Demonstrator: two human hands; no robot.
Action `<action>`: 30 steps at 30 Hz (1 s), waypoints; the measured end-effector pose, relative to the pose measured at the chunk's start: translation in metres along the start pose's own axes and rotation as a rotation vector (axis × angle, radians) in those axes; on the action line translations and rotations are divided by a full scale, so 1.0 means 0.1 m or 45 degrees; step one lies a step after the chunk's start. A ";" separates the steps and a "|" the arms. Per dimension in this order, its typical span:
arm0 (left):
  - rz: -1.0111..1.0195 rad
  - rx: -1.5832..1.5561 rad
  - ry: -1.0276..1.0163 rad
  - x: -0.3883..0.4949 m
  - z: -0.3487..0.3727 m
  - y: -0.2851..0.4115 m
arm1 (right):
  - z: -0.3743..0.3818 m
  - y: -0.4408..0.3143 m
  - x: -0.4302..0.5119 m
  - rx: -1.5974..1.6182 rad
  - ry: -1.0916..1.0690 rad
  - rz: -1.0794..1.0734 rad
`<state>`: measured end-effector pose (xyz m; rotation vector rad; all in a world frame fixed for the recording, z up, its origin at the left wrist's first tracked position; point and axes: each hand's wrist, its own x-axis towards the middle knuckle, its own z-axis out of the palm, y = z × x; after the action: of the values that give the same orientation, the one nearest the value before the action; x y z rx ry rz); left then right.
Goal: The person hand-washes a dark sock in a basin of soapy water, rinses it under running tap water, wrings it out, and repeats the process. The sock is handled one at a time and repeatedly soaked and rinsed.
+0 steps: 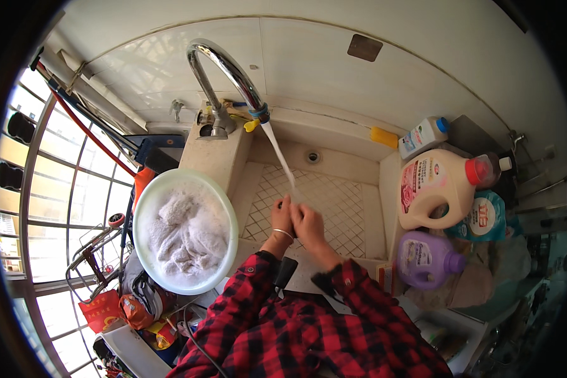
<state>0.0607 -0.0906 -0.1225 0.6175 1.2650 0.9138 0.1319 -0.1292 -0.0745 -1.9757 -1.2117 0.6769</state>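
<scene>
Water runs from a curved chrome faucet point(231, 71) into a stone sink point(330, 189) with a crosshatched bottom. Over the sink's near part, my left hand point(282, 217), with a bracelet at the wrist, touches my right hand point(308, 226) near the foot of the stream. The fingers of both are curled and partly hidden, and the right is a little blurred; whether anything small lies between them I cannot tell. Left of the sink stands a pale green basin point(232, 231) holding soaked, foamy whitish cloth point(184, 231).
On the right ledge are a cream detergent jug point(434, 189), a purple bottle point(423, 260), a white bottle with a blue cap point(420, 139) and a yellow block point(383, 137). A folding cart point(94, 264) and bags stand at the left, by a barred window.
</scene>
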 end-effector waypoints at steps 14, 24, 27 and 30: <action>0.003 0.273 -0.099 0.41 0.06 0.11 | 0.07 -0.09 0.35 0.078 0.105 0.035; -0.517 0.154 -0.511 0.01 -0.04 0.41 | 0.01 0.48 0.92 0.562 -0.370 0.622; -0.412 0.369 -0.534 -0.09 -0.26 0.51 | -0.21 0.61 0.93 1.041 -0.718 0.771; -0.326 0.089 -0.394 -0.14 -0.44 0.48 | -0.35 0.56 0.88 1.218 -0.893 0.688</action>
<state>0.0065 -0.0812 -0.0850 0.6097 1.0700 0.5405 0.2248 -0.0771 -0.1028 -1.2174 -0.4541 1.9089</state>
